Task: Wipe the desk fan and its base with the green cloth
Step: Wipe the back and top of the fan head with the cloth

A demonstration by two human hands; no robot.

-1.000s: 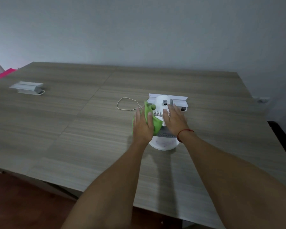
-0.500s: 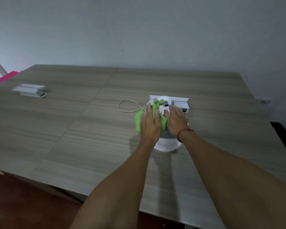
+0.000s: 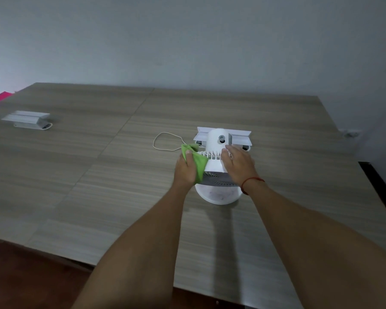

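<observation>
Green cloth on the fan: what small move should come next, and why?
Probably slide the green cloth across the top of the fan toward the right hand. The left hand presses it only against the fan's left side, the white top shows bare, and the right hand steadies the other side.

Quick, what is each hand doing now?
Left hand: grips the crumpled green cloth.
Right hand: open, resting on the round white plastic desk fan.
</observation>
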